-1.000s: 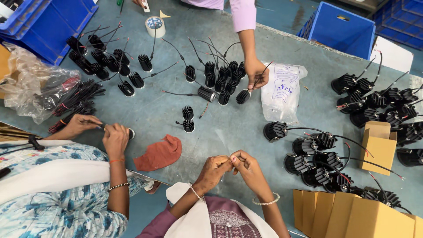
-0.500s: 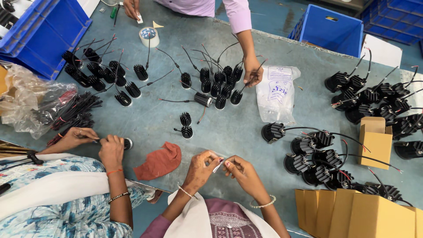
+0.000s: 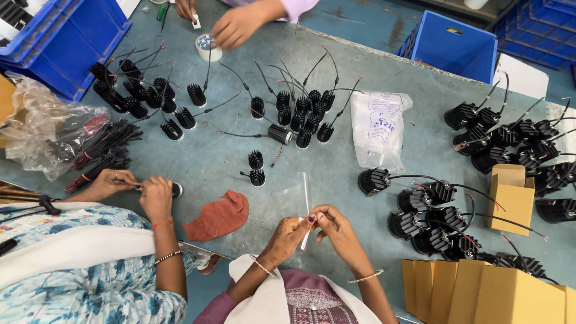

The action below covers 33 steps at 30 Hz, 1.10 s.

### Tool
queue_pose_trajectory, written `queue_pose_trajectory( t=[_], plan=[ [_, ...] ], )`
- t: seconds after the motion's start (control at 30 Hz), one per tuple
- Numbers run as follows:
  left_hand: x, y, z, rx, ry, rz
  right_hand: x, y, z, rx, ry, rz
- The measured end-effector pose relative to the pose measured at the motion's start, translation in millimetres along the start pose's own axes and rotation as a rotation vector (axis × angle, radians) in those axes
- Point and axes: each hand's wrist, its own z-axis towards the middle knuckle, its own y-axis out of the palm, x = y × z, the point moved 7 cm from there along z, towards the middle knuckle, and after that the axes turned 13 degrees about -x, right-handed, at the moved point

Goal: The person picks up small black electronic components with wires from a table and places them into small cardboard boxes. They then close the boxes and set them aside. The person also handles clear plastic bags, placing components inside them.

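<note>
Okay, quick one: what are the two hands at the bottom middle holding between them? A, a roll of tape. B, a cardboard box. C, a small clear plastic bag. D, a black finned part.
C: the left hand and right hand pinch a small clear plastic bag that stands up between their fingertips.

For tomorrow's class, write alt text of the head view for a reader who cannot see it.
Seen from above, the person's left hand and right hand pinch a small clear plastic sleeve over a grey-blue worktable. Black finned metal housings with wires lie in clusters, and a co-worker's hands work beside a crumpled red-brown cloth.
</note>
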Motion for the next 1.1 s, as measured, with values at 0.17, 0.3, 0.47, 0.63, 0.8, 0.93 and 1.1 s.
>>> queue_pose_trajectory(
  t=[0.17,0.3,0.47,0.63,0.8,0.93,1.1],
  plan=[
    [23.5,-19.2,-2.1,0.096,0.191,0.095,5.4,4.3,-0.1,0.029,0.061,-0.061],
    [12.5,-33.5,-5.6,0.114,0.026,-0.112,11.4,11.5,2.1,0.019,0.092,-0.09],
    [15.3,-37.8,-19.3,0.194,0.031,-0.041,10.6,15.4,3.8,0.015,0.051,-0.094],
    [12.1,-28.9,-23.3,0.17,0.071,0.121,0.2,20.2,10.6,-0.037,-0.01,-0.05],
    [-5.9,-19.9,-16.4,0.149,0.076,0.027,-14.1,35.0,17.0,-0.196,0.06,-0.113],
    [-5.0,-21.1,-15.1,0.056,0.197,-0.226,-31.7,44.9,15.7,-0.245,-0.042,-0.302],
    [5.5,-35.5,-14.7,0.095,0.306,-0.492,-42.3,40.9,7.7,0.002,-0.122,-0.689]
  ],
)
